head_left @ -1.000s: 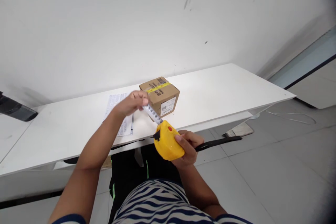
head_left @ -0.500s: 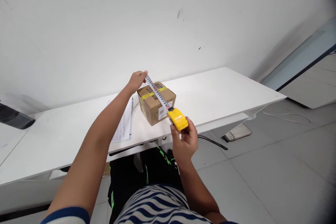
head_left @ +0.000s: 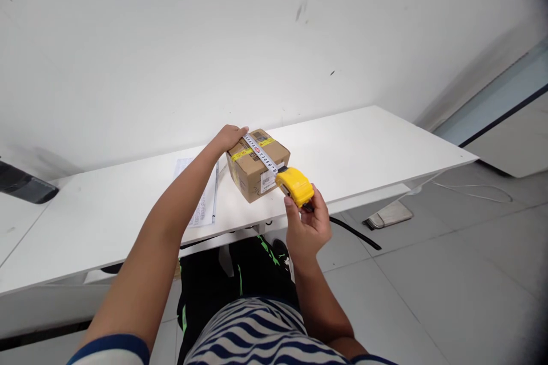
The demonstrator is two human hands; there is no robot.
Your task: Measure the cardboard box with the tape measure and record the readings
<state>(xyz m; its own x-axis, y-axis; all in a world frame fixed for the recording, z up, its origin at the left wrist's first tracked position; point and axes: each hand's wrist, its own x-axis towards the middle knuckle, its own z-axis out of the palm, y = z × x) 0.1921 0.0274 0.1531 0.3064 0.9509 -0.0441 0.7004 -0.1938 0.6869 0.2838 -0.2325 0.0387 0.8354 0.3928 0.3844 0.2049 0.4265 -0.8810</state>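
A brown cardboard box (head_left: 250, 181) with yellow tape and a white label sits on the white table. Across its top runs the pulled-out blade of a yellow tape measure (head_left: 296, 185). My right hand (head_left: 307, 227) is closed around the tape measure's case, just off the box's near right edge. At the box's far left edge, my left hand (head_left: 232, 136) pinches the free end of the blade; the very tip is hidden by the fingers. Printed paper sheets (head_left: 206, 205) lie to the left of the box, partly behind my left forearm.
The white table (head_left: 363, 148) stands along a wall, its front edge close to my body. A black object (head_left: 25, 183) rests at the far left. Below the table's right part, a black cable (head_left: 355, 232) and a flat pale object (head_left: 390, 215) are visible.
My left hand has come down with the blade's end onto the far edge of the box. The blade now lies lower across the top, and the case has turned slightly in my right hand.
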